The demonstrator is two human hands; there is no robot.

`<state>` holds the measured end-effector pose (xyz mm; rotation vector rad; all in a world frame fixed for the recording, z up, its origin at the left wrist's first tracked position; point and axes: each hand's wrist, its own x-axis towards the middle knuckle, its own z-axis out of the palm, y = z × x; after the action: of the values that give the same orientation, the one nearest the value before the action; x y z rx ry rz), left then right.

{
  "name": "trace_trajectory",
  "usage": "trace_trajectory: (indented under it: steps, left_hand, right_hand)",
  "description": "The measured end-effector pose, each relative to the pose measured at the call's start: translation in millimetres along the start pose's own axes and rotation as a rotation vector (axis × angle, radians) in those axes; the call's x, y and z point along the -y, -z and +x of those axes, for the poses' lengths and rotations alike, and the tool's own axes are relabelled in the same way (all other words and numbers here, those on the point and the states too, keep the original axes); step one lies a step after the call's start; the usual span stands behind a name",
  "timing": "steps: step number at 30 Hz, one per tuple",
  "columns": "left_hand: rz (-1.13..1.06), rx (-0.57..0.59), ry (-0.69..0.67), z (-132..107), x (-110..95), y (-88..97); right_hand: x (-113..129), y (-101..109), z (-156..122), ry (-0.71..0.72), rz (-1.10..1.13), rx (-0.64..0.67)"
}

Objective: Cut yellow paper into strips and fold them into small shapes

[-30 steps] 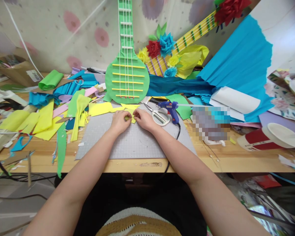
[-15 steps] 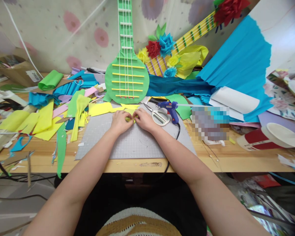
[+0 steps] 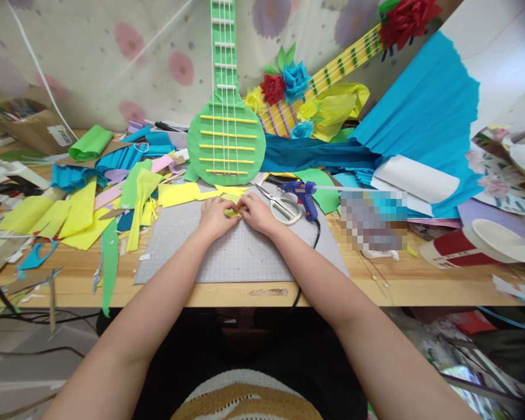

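My left hand (image 3: 216, 217) and my right hand (image 3: 256, 213) meet over the grey cutting mat (image 3: 245, 256), fingers curled and pinched together. Between them is a small piece of yellow crepe paper (image 3: 232, 213), mostly hidden by the fingers. Just beyond the hands lie more cut yellow paper pieces (image 3: 179, 194). White-handled scissors (image 3: 285, 211) rest right of my right hand, and beside them is a blue glue gun (image 3: 305, 197) with a clear stick in its back. A green paper-covered stringed instrument (image 3: 226, 143) stands upright behind the mat.
Crepe paper scraps (image 3: 79, 213) and a green roll (image 3: 90, 143) crowd the left side. A yellow instrument with paper flowers (image 3: 296, 80) leans at the back. Large blue crepe paper (image 3: 429, 116) and a red-and-white cup (image 3: 475, 245) are on the right. The glue gun's cord (image 3: 318, 233) runs over the table edge.
Both hands stay in nearly the same place. The fingers have shifted slightly around the yellow paper, and a little more of it shows between them.
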<state>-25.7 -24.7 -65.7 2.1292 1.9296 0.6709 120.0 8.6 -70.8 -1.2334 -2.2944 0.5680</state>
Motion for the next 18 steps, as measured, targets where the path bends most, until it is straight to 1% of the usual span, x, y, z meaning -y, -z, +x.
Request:
trace_trajectory:
  steps: [6,10,14,18]
  left_hand:
    - [0.008,-0.003,-0.009,-0.3,0.4,-0.7]
    - [0.014,-0.006,-0.016,-0.3,1.9,-0.6]
    - [0.012,0.006,-0.015,-0.1,1.2,0.7]
    - [0.023,0.025,0.001,-0.2,-0.3,1.6]
  right_hand:
    - [-10.7,3.2,-2.0,0.05,0.082,0.025]
    - [-10.5,6.3,-4.4,0.051,0.076,0.059]
    - [-9.0,5.1,-3.2,0.039,0.058,0.037]
    - [-14.6,1.0,2.0,0.014,0.048,-0.012]
